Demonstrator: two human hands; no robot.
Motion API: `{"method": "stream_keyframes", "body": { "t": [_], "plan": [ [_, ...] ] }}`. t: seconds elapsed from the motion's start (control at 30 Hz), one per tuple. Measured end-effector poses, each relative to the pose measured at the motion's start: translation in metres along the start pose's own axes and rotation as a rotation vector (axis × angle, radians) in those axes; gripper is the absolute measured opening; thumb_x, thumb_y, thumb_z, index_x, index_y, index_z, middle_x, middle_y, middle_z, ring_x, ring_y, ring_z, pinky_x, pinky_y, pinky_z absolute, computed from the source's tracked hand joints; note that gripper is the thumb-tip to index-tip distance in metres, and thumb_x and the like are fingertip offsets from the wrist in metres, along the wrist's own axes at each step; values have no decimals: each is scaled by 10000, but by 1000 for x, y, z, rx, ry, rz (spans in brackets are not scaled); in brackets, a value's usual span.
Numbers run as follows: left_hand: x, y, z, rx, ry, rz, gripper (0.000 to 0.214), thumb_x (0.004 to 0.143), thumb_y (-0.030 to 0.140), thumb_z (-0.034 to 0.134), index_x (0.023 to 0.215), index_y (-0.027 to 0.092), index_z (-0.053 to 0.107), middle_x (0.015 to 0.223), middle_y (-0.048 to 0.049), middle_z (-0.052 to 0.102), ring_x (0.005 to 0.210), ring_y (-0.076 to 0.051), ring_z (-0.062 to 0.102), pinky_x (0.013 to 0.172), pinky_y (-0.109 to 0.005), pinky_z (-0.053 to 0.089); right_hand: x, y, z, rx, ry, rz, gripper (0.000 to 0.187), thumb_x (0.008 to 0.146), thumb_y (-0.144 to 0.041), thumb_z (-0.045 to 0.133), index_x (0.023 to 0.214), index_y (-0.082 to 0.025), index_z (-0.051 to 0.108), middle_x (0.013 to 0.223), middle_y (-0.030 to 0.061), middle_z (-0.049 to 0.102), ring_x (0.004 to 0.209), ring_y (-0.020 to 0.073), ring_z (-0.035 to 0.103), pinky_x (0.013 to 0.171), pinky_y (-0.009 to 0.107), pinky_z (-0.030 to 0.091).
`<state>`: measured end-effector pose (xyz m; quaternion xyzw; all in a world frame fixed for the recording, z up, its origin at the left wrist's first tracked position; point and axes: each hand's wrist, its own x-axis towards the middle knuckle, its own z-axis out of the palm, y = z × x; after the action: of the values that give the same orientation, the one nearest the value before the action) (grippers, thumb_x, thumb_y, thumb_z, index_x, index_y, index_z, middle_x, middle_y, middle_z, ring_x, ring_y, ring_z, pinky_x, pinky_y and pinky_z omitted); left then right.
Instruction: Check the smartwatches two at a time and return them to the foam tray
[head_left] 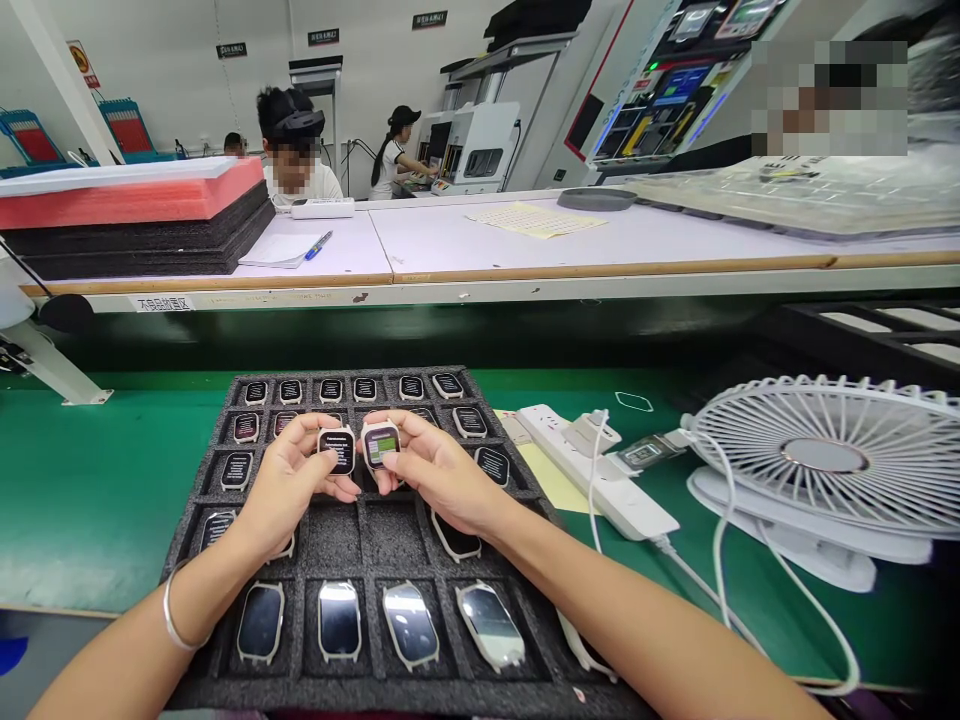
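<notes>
Above the middle of a black foam tray (322,568), each of my hands holds a smartwatch without a strap. My left hand (294,478) is closed on one smartwatch (335,447), thumb on its dark screen of white text. In my right hand (435,468) is another smartwatch (373,450), its screen lit with green and white areas and my thumb on it. Several more watches lie in the tray's compartments. The back ones show white text, while a front-row watch (339,620) has a dark screen. Two compartments right below my hands hold no watch.
To the right are a white power strip (592,470) with cables and a white fan (825,455). A raised shelf (420,245) behind carries foam sheets (127,215), a pen (318,245) and a yellow label sheet (536,218). Other people are beyond it.
</notes>
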<state>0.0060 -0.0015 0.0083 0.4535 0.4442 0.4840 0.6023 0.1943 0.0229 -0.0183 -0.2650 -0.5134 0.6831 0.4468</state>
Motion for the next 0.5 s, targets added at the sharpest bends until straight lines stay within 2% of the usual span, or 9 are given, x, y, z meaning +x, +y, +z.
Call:
{"method": "stream_keyframes", "body": {
  "t": [0.13, 0.3, 0.4, 0.5],
  "plan": [
    [-1, 1, -1, -26, -5, -2, 337, 737, 253, 680, 1033, 185, 534, 905, 9, 672, 567, -140, 705, 597, -294, 607, -2, -2, 1, 6, -23, 6, 398, 828, -175, 674, 1205, -231, 559, 1037, 28, 656, 647, 94, 620, 655, 284, 484],
    [-1, 1, -1, -59, -25, 22, 383, 693, 190, 675, 1052, 189, 542, 925, 13, 666, 595, -132, 706, 611, -289, 612, -3, 0, -1, -35, -32, -14, 508, 821, -124, 666, 1287, -248, 507, 968, -4, 619, 690, 98, 641, 675, 272, 478],
    [-2, -1, 0, -52, -29, 41, 422, 673, 178, 723, 1053, 192, 541, 909, 20, 662, 598, -131, 706, 611, -283, 613, -3, 1, -1, -20, -38, -18, 482, 796, -110, 698, 1224, -248, 525, 980, -9, 613, 687, 91, 628, 684, 273, 493],
    [-1, -2, 1, -58, -20, 14, 394, 709, 240, 737, 1047, 185, 542, 878, 9, 681, 574, -137, 702, 602, -290, 611, -1, 2, 0, 3, -12, 8, 363, 822, -188, 723, 1136, -233, 547, 982, 2, 642, 628, 79, 602, 632, 259, 485]
  ]
}}
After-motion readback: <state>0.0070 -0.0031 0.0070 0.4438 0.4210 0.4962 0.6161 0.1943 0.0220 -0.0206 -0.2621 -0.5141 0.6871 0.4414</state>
